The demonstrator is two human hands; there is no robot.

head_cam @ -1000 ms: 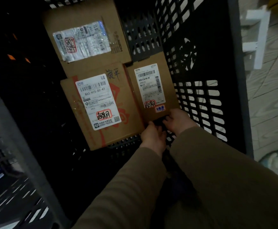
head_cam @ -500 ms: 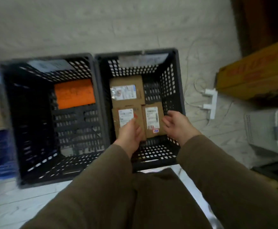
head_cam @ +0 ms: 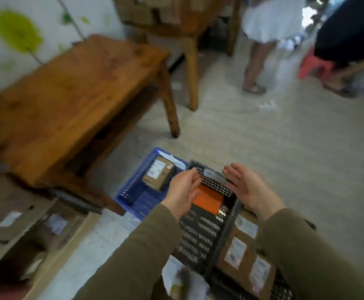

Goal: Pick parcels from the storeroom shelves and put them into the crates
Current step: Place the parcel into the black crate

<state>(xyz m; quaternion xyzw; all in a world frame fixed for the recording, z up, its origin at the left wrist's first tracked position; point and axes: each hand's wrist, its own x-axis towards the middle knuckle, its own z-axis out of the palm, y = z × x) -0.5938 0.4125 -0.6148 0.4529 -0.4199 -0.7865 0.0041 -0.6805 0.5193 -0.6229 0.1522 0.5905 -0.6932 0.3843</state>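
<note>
Both hands are empty and lifted above the crates, so this reads as the gap between one drop-off and the next pick. The left hand (head_cam: 182, 190) hangs with fingers loosely curled around nothing, and the right hand (head_cam: 247, 187) is spread, palm turned inward. Below them sits a black crate (head_cam: 198, 234) of perforated hard plastic with a flat orange parcel (head_cam: 208, 199) lying at its far end. Touching its right side, a second black crate (head_cam: 281, 289) holds brown cardboard parcels (head_cam: 239, 254) with white printed labels, lying flat and close together. A blue crate (head_cam: 131, 189) beside the first one holds a small box (head_cam: 158, 175) of the same matte card, tilted against a wall. The next move probably calls for turning to the shelves – none can be made out clearly in this blurred view – and taking another parcel. A worn wooden table (head_cam: 68, 94) stands near on the pale floor (head_cam: 263, 148).
</note>
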